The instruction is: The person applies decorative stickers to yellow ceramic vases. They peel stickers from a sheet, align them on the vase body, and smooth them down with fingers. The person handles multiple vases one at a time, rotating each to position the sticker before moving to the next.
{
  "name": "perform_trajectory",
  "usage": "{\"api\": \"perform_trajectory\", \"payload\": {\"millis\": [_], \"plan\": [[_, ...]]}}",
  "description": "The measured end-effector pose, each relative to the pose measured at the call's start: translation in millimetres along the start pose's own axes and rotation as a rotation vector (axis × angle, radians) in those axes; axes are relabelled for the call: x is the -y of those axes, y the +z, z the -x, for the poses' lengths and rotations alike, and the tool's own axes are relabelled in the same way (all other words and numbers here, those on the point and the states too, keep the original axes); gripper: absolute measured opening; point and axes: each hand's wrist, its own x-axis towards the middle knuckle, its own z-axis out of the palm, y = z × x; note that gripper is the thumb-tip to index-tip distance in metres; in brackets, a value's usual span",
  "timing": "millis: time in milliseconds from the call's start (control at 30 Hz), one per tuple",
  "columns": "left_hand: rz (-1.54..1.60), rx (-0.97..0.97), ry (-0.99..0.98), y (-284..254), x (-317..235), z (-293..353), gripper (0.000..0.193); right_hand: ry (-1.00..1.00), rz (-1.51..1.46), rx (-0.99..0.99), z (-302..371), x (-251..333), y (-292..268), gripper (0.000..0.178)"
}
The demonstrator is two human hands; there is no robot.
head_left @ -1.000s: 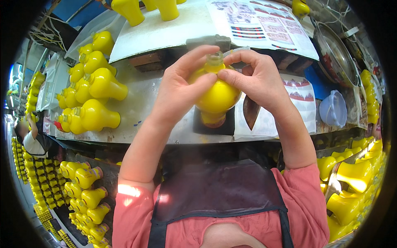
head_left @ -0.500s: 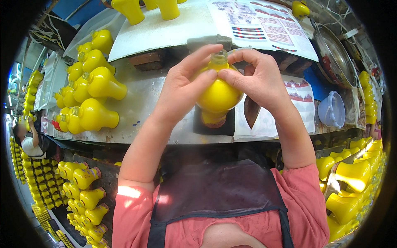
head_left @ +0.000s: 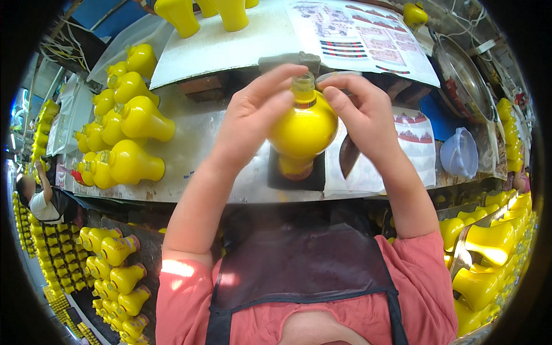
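Observation:
In front of me a glossy yellow bottle (head_left: 305,129) with a clear glass neck stands upright on a black pad (head_left: 276,175). A thin dark patterned band (head_left: 305,105) lies across the base of its neck. My left hand (head_left: 253,109) is at the neck's left side, fingers apart and curved, the thumb blurred by motion. My right hand (head_left: 362,109) is beside the bottle's right shoulder, thumb and forefinger bent near the neck. From under its palm sticks a dark brown pointed blade (head_left: 348,156), tip down. The lower fingers of both hands are partly hidden.
Several yellow bottles (head_left: 138,161) lie and stand at the left of the metal table. Printed decal sheets (head_left: 368,40) lie on a raised white board, another sheet (head_left: 417,138) at the right. A pale blue bucket (head_left: 460,152) and round metal pan (head_left: 466,75) stand right. Racked bottles (head_left: 489,244) flank me.
My thumbs have come off the front of the neck and moved apart, the left to the left and the right to the right. The dark band at the neck now shows.

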Motion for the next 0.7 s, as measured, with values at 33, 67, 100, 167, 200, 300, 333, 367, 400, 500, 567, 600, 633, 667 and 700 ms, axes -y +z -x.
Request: {"api": "perform_trajectory", "payload": {"millis": [33,67,100,167,200,300,333,367,400,500,567,600,633,667,700], "plan": [[0.047,-0.014,-0.006,-1,-1,-3,0.036,-0.014,0.099,-0.063,7,6,1,0.018],[0.092,-0.032,-0.017,-2,-2,-6,0.033,-0.05,0.195,-0.14,13,13,1,0.016],[0.056,-0.021,0.014,-3,-4,-8,0.031,-0.299,0.245,-0.156,16,18,7,0.019],[-0.021,0.003,0.07,-4,-8,-13,0.028,-0.581,0.334,-0.052,22,27,17,0.031],[-0.06,0.005,0.071,-4,-11,-16,0.027,-0.609,0.474,0.037,25,30,21,0.038],[-0.098,-0.023,0.074,-3,-16,-19,0.02,-0.545,0.676,0.126,31,33,22,0.043],[-0.137,-0.007,0.045,-3,-18,-18,0.018,-0.538,0.723,0.154,32,31,20,0.042],[-0.176,0.007,0.018,-2,-20,-16,0.016,-0.559,0.681,0.119,33,27,18,0.042],[-0.213,0.022,-0.012,-2,-21,-15,0.014,-0.573,0.64,0.098,34,24,13,0.041],[-0.312,-0.04,0.076,3,-21,-14,0.016,-0.578,0.435,-0.055,38,10,9,0.033],[-0.33,-0.053,0.068,6,-21,-14,0.016,-0.445,0.283,-0.094,40,5,6,0.029],[-0.336,-0.056,0.064,7,-22,-12,0.016,-0.328,0.196,-0.077,40,4,5,0.028],[-0.342,-0.059,0.058,8,-22,-10,0.016,-0.217,0.125,-0.055,38,2,4,0.029],[-0.328,-0.058,0.064,10,-22,-8,0.015,-0.178,0.045,-0.049,36,2,3,0.029],[-0.314,-0.058,0.07,10,-22,-6,0.015,-0.169,0.0,-0.041,31,1,3,0.027]]}}
